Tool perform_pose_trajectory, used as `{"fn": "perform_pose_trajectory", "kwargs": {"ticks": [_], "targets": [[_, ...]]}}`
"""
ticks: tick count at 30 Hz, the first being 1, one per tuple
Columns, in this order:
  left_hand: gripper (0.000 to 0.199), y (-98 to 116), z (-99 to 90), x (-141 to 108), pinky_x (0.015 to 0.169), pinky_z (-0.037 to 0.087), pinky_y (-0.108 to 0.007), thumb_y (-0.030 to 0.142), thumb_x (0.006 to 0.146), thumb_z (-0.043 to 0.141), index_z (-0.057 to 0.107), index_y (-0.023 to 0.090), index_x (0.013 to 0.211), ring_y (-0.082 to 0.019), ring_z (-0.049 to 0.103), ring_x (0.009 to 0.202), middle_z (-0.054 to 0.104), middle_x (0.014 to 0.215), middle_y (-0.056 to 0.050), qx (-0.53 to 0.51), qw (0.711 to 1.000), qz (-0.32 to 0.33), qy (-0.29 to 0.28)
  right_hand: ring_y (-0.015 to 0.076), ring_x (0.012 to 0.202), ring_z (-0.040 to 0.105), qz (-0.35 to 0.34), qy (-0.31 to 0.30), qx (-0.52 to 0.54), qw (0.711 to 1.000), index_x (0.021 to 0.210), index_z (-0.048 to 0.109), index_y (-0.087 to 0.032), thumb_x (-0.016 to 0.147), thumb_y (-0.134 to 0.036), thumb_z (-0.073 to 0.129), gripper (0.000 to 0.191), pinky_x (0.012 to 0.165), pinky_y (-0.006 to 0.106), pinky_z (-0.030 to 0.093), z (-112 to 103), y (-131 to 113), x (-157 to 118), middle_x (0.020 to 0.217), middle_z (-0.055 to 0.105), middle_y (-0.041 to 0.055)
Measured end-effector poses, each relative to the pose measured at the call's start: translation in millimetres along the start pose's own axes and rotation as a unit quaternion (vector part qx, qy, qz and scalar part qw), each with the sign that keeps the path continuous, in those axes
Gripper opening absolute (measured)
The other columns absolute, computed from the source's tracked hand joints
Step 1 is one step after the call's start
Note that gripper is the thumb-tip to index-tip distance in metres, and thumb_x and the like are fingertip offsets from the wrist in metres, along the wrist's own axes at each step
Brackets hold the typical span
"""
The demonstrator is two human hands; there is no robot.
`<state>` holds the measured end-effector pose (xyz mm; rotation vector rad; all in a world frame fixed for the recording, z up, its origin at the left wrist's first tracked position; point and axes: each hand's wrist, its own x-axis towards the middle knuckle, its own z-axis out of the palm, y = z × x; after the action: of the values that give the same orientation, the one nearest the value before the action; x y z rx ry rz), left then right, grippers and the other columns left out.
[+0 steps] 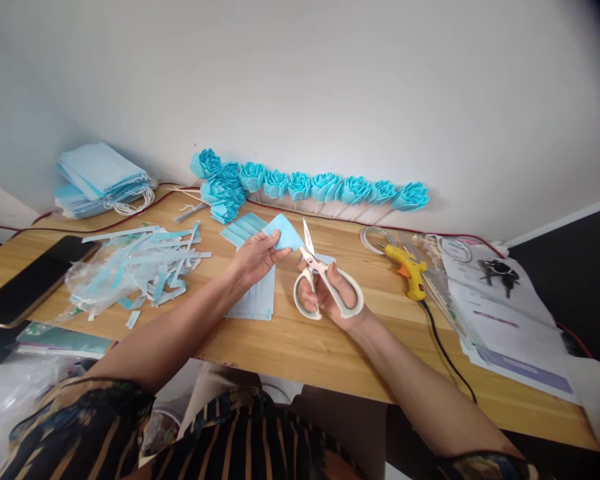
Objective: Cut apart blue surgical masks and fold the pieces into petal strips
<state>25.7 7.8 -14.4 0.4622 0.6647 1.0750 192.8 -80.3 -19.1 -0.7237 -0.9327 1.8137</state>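
Between the thumb and fingers of my left hand [260,255] is a small folded piece of blue mask fabric [286,232]. My right hand [337,293] has its thumb and fingers through the handles of white scissors [311,257]. The scissors point up and away, their blades right beside the piece's right edge. Whether the blades touch it I cannot tell. Under and behind my left hand lie a pleated blue mask sheet [243,229] and a paler sheet [254,297].
Cut strips [150,263] and plastic lie at left, near a phone [35,280] and stacked masks [103,170]. Blue fabric flowers [325,187] on sticks lean along the wall. A yellow glue gun [405,267], papers [510,320] and keys [500,273] are at right.
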Motion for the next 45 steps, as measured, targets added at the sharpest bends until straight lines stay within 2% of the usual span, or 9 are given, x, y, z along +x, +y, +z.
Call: {"fn": "perform_pose_trajectory", "kwargs": {"ticks": [4, 9, 22, 27, 31, 34, 39, 45], "targets": [[0.007, -0.7, -0.2, -0.3, 0.064, 0.061, -0.019, 0.006, 0.084, 0.068, 0.066, 0.009, 0.078, -0.008, 0.068, 0.061, 0.07, 0.07, 0.0, -0.002, 1.0, -0.001, -0.006, 0.009, 0.05, 0.042, 0.007, 0.02, 0.002, 1.0, 0.102, 0.061, -0.02, 0.076, -0.069, 0.066, 0.056, 0.042, 0.022, 0.036, 2.6, -1.3, -1.9, 0.066, 0.055, -0.0021], [0.013, 0.1, 1.8, -1.6, 0.062, 0.06, -0.02, 0.005, 0.085, 0.065, 0.065, 0.009, 0.073, -0.008, 0.065, 0.057, 0.067, 0.064, 0.001, 0.001, 1.0, 0.0, -0.001, 0.0073, 0.046, 0.04, 0.013, 0.027, 0.014, 0.999, 0.101, 0.062, -0.019, 0.073, -0.069, 0.069, 0.057, 0.038, 0.019, 0.033, 1.1, 0.1, -3.0, 0.062, 0.055, -0.0031], [0.014, 0.2, -2.6, 1.1, 0.071, 0.06, -0.02, 0.006, 0.087, 0.062, 0.068, 0.011, 0.075, -0.007, 0.065, 0.06, 0.069, 0.067, 0.0, 0.015, 1.0, 0.0, -0.015, 0.0045, 0.04, 0.036, 0.032, 0.022, 0.017, 0.999, 0.099, 0.061, -0.018, 0.071, -0.068, 0.072, 0.058, 0.034, 0.016, 0.031, 0.8, -1.6, -4.0, 0.057, 0.053, -0.006], [0.014, 2.1, -4.2, 2.7, 0.066, 0.059, -0.018, 0.007, 0.087, 0.062, 0.067, 0.01, 0.075, -0.008, 0.065, 0.06, 0.07, 0.069, -0.001, 0.023, 1.0, 0.005, -0.017, 0.004, 0.039, 0.034, 0.032, 0.034, 0.024, 0.999, 0.099, 0.062, -0.018, 0.071, -0.066, 0.074, 0.057, 0.032, 0.016, 0.027, -2.0, 2.1, -3.8, 0.057, 0.051, -0.0064], [0.011, 3.6, -5.0, 3.1, 0.069, 0.059, -0.02, 0.007, 0.085, 0.066, 0.068, 0.01, 0.075, -0.008, 0.066, 0.06, 0.069, 0.067, -0.001, 0.028, 0.999, 0.014, -0.02, 0.0031, 0.039, 0.031, 0.029, 0.038, 0.014, 0.999, 0.098, 0.063, -0.017, 0.07, -0.064, 0.076, 0.057, 0.032, 0.016, 0.025, 0.1, 2.2, -4.5, 0.057, 0.05, -0.0068], [0.009, 4.4, -4.4, 2.2, 0.07, 0.06, -0.02, 0.008, 0.085, 0.066, 0.068, 0.011, 0.076, -0.008, 0.066, 0.061, 0.069, 0.068, 0.0, 0.027, 0.999, 0.018, -0.022, 0.004, 0.041, 0.033, 0.025, 0.031, 0.007, 0.999, 0.101, 0.063, -0.017, 0.074, -0.065, 0.072, 0.056, 0.036, 0.017, 0.028, 1.9, 0.6, -6.0, 0.059, 0.05, -0.0061], [0.007, 4.5, -3.1, 0.0, 0.068, 0.06, -0.02, 0.009, 0.085, 0.067, 0.068, 0.01, 0.078, -0.008, 0.067, 0.06, 0.07, 0.069, 0.0, 0.025, 0.999, 0.018, -0.033, 0.0086, 0.051, 0.042, 0.03, -0.019, 0.015, 0.999, 0.108, 0.061, -0.02, 0.084, -0.068, 0.058, 0.054, 0.047, 0.023, 0.038, 0.7, -2.6, -7.8, 0.068, 0.057, -0.0016], [0.006, 3.4, -5.4, 1.7, 0.068, 0.06, -0.019, 0.01, 0.084, 0.068, 0.067, 0.011, 0.079, -0.008, 0.067, 0.06, 0.07, 0.069, 0.0, 0.031, 0.999, 0.022, -0.031, 0.01, 0.052, 0.043, 0.039, -0.034, 0.015, 0.999, 0.109, 0.06, -0.019, 0.085, -0.067, 0.057, 0.055, 0.048, 0.024, 0.038, -2.6, -2.9, -6.8, 0.068, 0.058, -0.0009]]}}
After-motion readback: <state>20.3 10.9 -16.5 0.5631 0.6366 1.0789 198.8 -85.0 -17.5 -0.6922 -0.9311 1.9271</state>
